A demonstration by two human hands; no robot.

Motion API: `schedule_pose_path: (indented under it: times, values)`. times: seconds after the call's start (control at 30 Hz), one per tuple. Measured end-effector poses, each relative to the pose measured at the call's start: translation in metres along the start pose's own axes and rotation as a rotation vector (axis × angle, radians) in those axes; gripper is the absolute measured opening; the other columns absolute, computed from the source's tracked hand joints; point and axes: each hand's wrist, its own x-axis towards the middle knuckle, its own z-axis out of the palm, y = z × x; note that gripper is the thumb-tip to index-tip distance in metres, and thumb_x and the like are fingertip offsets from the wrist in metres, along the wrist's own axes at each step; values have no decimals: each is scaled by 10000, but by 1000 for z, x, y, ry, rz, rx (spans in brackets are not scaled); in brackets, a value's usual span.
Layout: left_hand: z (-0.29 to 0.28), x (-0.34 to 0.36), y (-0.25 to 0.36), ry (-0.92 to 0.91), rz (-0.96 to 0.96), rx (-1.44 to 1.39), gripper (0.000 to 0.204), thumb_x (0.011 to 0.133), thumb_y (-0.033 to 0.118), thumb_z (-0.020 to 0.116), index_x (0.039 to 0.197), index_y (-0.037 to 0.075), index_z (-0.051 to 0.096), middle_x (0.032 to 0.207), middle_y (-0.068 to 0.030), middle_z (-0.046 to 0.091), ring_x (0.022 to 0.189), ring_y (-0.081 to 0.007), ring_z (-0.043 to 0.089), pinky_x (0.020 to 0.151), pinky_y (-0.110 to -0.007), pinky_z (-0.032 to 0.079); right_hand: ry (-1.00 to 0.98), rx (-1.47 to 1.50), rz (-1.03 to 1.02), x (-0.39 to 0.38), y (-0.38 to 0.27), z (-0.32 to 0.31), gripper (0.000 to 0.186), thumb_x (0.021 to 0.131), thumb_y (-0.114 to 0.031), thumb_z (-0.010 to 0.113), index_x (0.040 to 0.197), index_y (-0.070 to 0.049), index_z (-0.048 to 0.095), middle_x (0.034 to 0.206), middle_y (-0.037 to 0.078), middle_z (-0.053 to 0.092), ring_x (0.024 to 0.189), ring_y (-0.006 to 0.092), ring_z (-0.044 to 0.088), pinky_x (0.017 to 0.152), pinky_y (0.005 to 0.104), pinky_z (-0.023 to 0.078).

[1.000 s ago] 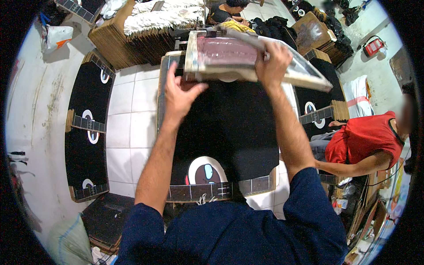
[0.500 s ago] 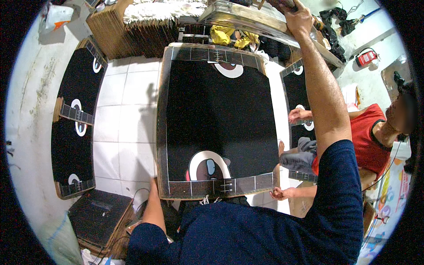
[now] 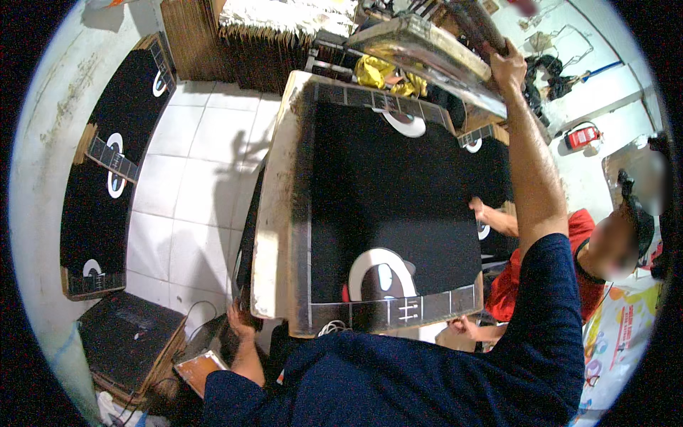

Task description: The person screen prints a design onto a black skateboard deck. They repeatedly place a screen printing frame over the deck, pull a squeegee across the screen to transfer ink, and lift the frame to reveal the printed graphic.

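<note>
Frame (image 3: 441, 47): stained, tilted, 1 | right hand (image 3: 509, 70): grasping bar (image 3: 482, 27), 1 | left hand (image 3: 240, 322): cannot tell | between hands: black cloth (image 3: 391, 192), 1; prints (image 3: 377, 274), 2

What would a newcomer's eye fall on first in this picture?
Probably the black panel in the middle, with a white-ringed eye print near its lower edge. At upper right, the right hand holds a dark bar beside a raised frame; farther right is a red fire extinguisher.

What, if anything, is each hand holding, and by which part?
The right hand holds a dark bar by its near end. Whether the left hand grips anything cannot be told.
</note>
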Motion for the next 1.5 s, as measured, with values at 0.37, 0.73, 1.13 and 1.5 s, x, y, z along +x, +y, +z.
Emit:
schedule_pose_path:
  times: [0.37,0.73,1.13,1.5]
  values:
    - [-148,148,174,329,115,-50,245,986,215,644,877,-4,652,844,-225,646,800,-437,624,696,-517,459,-27,72,78,11,10,9,542,784,-310,798,1312,-248,693,1220,166,705,1181,338,644,1032,472,471]
    - [-316,180,410,806,312,-249,148,895,122,772,877,-19,731,792,-133,656,719,-321,639,653,-411,491,-42,-30,-21,5,-5,-1,515,850,-322,747,1344,-199,670,1284,82,708,1223,308,620,1071,486,431]
    - [-184,-70,540,150,990,-244,272,764,82,655,1018,28,736,935,-77,698,944,-244,659,760,-378,499,-13,-51,-49,22,-10,-1,490,904,-407,716,1377,-304,640,1265,73,718,1247,299,631,1055,518,427]
    - [-94,-3,459,-68,826,-192,565,677,329,866,1124,29,694,998,-189,696,911,-404,666,809,-512,529,-105,-26,17,17,-14,-11,538,910,-370,702,1437,-300,613,1330,76,692,1263,279,618,1096,505,409]
